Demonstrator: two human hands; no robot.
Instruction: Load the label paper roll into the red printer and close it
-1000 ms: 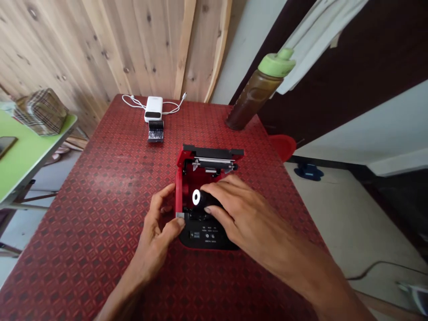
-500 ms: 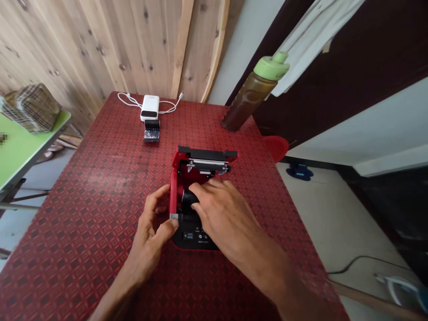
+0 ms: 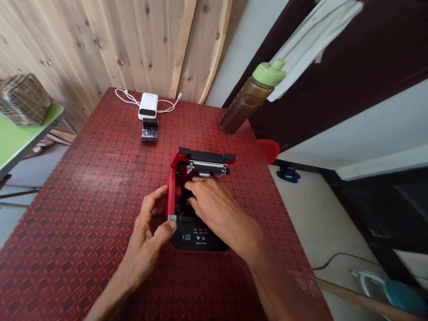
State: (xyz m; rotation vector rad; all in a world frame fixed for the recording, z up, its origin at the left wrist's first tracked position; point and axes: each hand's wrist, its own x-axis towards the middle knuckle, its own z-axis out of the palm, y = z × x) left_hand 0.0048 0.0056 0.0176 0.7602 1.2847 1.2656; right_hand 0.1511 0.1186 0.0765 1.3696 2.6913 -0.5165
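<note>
Reaching into an open red-and-black printer (image 3: 200, 240), the right hand (image 3: 214, 205) is curling its fingers (image 3: 200, 185) down into the compartment over a mostly hidden dark roll (image 3: 187, 194); I cannot tell whether they are gripping it. The printer is sitting on a red patterned worktop (image 3: 83, 214), its lid (image 3: 207, 156) standing up at the far side. The left hand (image 3: 147, 236) is resting at the near left corner, its thumb touching a small silver tab (image 3: 172, 217) and its other fingers spreading open. Near the far edge, a white power bank (image 3: 148, 105) with a white cable (image 3: 127, 94) is lying just behind a small black item (image 3: 149, 130), while a green-capped brown bottle (image 3: 249, 100) is standing towards the right.
</note>
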